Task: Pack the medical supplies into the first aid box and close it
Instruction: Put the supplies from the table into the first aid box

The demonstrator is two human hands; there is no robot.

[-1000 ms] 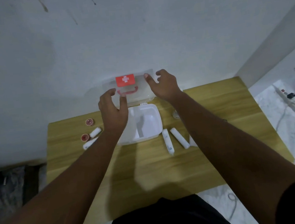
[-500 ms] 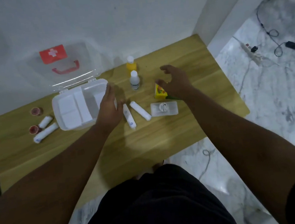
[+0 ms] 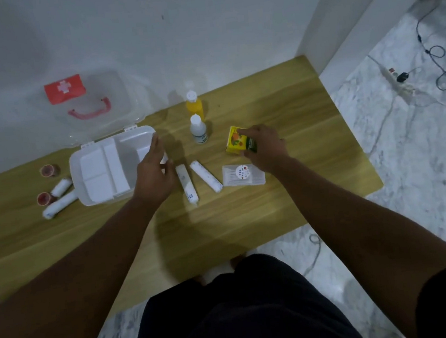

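Observation:
The white first aid box [image 3: 99, 169] lies open on the wooden table [image 3: 222, 219], its clear lid [image 3: 113, 98] with a red cross label and red handle leaning on the wall. My left hand [image 3: 154, 174] rests with fingers apart against the box's right rim. My right hand [image 3: 265, 147] grips a small yellow carton [image 3: 236, 139]. Two bandage rolls [image 3: 187, 184] lie between my hands, beside a clear flat case [image 3: 243, 175]. A yellow bottle [image 3: 194, 106] and a white bottle [image 3: 198, 130] stand behind them. Two more rolls [image 3: 58, 201] and two red tape rolls [image 3: 48, 170] lie left of the box.
The table stands against a white wall, with a wall corner at its right end. On the marble floor to the right lie a power strip [image 3: 398, 80] and cables. The table's front half holds nothing but my forearms' shadows.
The view swung down and right from the lid. My left hand came down to the box's right rim. My right hand reached the yellow carton and closed on it.

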